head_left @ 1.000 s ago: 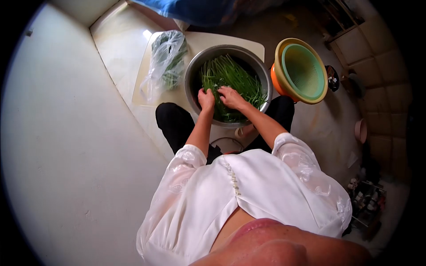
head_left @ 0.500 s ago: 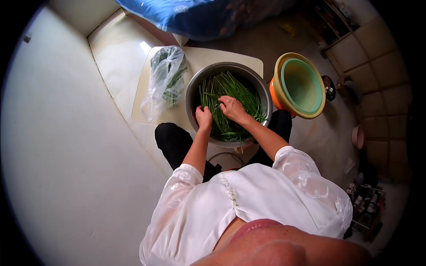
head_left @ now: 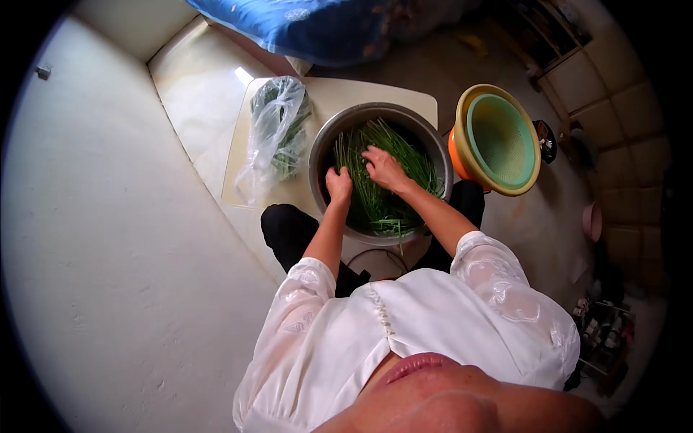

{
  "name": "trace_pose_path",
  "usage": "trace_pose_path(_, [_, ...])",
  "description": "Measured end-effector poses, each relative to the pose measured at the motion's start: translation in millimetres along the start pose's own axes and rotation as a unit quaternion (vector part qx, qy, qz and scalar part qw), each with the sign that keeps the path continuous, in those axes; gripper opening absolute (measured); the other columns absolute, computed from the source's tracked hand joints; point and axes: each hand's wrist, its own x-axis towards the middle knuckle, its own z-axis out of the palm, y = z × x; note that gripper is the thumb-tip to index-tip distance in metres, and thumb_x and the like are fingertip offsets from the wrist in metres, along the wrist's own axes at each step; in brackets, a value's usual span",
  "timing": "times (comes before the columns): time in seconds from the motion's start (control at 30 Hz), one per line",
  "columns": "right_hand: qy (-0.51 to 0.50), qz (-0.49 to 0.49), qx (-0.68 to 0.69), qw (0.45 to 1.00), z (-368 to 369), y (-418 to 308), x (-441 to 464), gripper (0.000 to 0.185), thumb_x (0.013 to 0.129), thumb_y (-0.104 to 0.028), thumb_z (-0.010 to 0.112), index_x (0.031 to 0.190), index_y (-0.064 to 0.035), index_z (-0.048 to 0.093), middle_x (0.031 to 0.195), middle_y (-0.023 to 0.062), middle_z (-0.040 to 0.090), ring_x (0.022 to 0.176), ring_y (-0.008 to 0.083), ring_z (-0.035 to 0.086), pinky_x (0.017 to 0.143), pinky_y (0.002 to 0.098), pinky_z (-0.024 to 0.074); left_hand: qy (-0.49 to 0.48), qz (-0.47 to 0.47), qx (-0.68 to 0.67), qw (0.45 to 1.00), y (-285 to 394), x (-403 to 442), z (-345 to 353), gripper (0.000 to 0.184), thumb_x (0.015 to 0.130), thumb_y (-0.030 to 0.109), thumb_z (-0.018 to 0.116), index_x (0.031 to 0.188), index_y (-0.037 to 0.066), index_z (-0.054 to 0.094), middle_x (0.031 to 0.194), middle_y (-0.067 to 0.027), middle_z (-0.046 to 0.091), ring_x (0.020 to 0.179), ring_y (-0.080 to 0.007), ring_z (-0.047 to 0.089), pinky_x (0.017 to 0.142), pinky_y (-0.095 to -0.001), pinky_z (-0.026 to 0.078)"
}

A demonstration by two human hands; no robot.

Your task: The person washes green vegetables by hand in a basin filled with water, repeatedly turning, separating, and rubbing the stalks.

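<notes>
A wide metal basin [head_left: 317, 209] holds a heap of long, thin green chives [head_left: 404, 162], with some stalks hanging over its near rim. At the basin's left side my left hand [head_left: 339, 185] is closed around some of the chives, its fingertips partly hidden. My right hand [head_left: 385, 170] reaches over the middle of the heap, fingers apart and touching or just above the stalks. Left of the basin lies a clear plastic bag [head_left: 271, 144] with more greens inside.
The basin and bag rest on a cream board or low table [head_left: 339, 86]. To the right stands a yellow basin [head_left: 465, 159] with a green colander [head_left: 504, 141] nested in it. A blue cloth [head_left: 303, 29] hangs at the back. My knees flank the basin.
The whole view has shifted slightly, so everything sits a little further right. My right hand's fingers have spread and lifted a little over the chives; my left hand stays at the basin's left side.
</notes>
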Motion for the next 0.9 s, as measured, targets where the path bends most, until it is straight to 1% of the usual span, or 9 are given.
trace_pose_path(0.3, [0.046, -0.052, 0.02, 0.997, 14.5, 20.0, 4.5, 0.043, 0.086, -0.017, 0.056, 0.127, -0.0053, 0.059, 0.132, 0.0212, 0.056, 0.122, 0.0363, 0.053, 0.104, 0.0433, 0.0419, 0.005, -0.039, -0.034, 0.999, 28.3, 0.9, -1.3, 0.049, 0.084, 0.029, 0.066, 0.109, -0.013, 0.058, 0.106, -0.0296, 0.064, 0.102, -0.0404, 0.062, 0.088, -0.042, 0.046])
trace_pose_path(0.4, [-0.035, 0.014, 0.021, 0.999, 0.6, 17.2, 6.4, 0.037, 0.088, -0.016, 0.057, 0.122, -0.0026, 0.063, 0.122, 0.0197, 0.063, 0.117, 0.0341, 0.058, 0.103, 0.042, 0.0437, 0.013, -0.079, -0.022, 0.997, 36.1, 3.1, -1.9, 0.049, 0.084, 0.028, 0.065, 0.11, -0.013, 0.058, 0.106, -0.029, 0.064, 0.101, -0.0393, 0.062, 0.088, -0.0407, 0.046])
trace_pose_path(0.5, [0.018, 0.064, 0.142, 0.988, -15.6, 10.7, 20.1, 0.035, 0.088, -0.019, 0.059, 0.118, -0.0011, 0.064, 0.114, 0.0191, 0.067, 0.107, 0.0327, 0.064, 0.094, 0.0409, 0.049, -0.007, -0.103, -0.034, 0.994, 17.8, 14.8, -0.3, 0.05, 0.085, 0.029, 0.064, 0.112, -0.013, 0.058, 0.107, -0.0296, 0.064, 0.103, -0.0396, 0.061, 0.089, -0.041, 0.045])
trace_pose_path(0.57, [0.077, 0.093, 0.198, 0.973, -13.4, 11.4, 27.2, 0.036, 0.089, -0.023, 0.063, 0.117, -0.0008, 0.065, 0.109, 0.0182, 0.069, 0.098, 0.0299, 0.068, 0.085, 0.0382, 0.0527, -0.007, -0.077, -0.017, 0.997, 4.5, 20.8, 4.2, 0.051, 0.09, 0.032, 0.061, 0.116, -0.011, 0.054, 0.104, -0.0173, 0.063, 0.095, -0.0249, 0.058, 0.083, -0.0389, 0.045])
trace_pose_path(0.67, [0.053, 0.134, 0.097, 0.985, 12.5, 14.7, 44.0, 0.038, 0.087, -0.025, 0.068, 0.116, 0.0006, 0.065, 0.107, 0.0202, 0.069, 0.096, 0.0294, 0.069, 0.084, 0.0368, 0.0532, -0.047, -0.091, -0.093, 0.99, 2.4, 25.1, 6.2, 0.045, 0.092, 0.031, 0.059, 0.115, -0.007, 0.057, 0.101, -0.0138, 0.063, 0.092, -0.0221, 0.057, 0.081, -0.0373, 0.045])
trace_pose_path(0.73, [0.103, 0.094, 0.072, 0.988, 36.9, 28.1, 47.6, 0.038, 0.086, -0.029, 0.069, 0.106, 0.0024, 0.068, 0.093, 0.0161, 0.072, 0.083, 0.0273, 0.07, 0.078, 0.0349, 0.0556, -0.059, -0.107, -0.1, 0.987, 30.2, 16.8, -6.8, 0.043, 0.093, 0.031, 0.057, 0.114, -0.006, 0.058, 0.101, -0.0132, 0.063, 0.092, -0.0212, 0.057, 0.081, -0.0364, 0.045])
trace_pose_path(0.8, [-0.085, 0.224, 0.373, 0.896, 24.6, 25.3, 49.3, 0.028, 0.089, -0.028, 0.069, 0.094, -0.0001, 0.068, 0.077, 0.0009, 0.064, 0.069, 0.0109, 0.059, 0.068, 0.0282, 0.0517, -0.068, -0.124, -0.108, 0.984, 32.7, 16.5, -13.3, 0.04, 0.094, 0.03, 0.056, 0.114, -0.005, 0.059, 0.101, -0.0125, 0.063, 0.092, -0.0203, 0.057, 0.081, -0.0355, 0.045])
trace_pose_path(0.87, [-0.046, 0.185, 0.377, 0.906, 17.5, 23.7, 42.3, 0.025, 0.091, -0.028, 0.067, 0.084, -0.0038, 0.066, 0.07, -0.0064, 0.055, 0.064, 0.0045, 0.049, 0.06, 0.0246, 0.0483, -0.083, -0.106, -0.15, 0.98, 25.6, 17.3, -13.4, 0.037, 0.093, 0.025, 0.053, 0.11, -0.007, 0.058, 0.101, -0.0172, 0.065, 0.088, -0.0229, 0.059, 0.081, -0.0356, 0.046])
trace_pose_path(0.9, [-0.014, 0.187, 0.378, 0.906, 12.2, 25.0, 39.4, 0.025, 0.092, -0.028, 0.067, 0.084, -0.0037, 0.066, 0.07, -0.0066, 0.054, 0.064, 0.004, 0.048, 0.06, 0.0245, 0.0483, -0.042, -0.012, -0.151, 0.988, 26.1, 10.1, -10.8, 0.034, 0.094, 0.022, 0.05, 0.11, -0.007, 0.058, 0.103, -0.0178, 0.066, 0.091, -0.0239, 0.061, 0.082, -0.0364, 0.046])
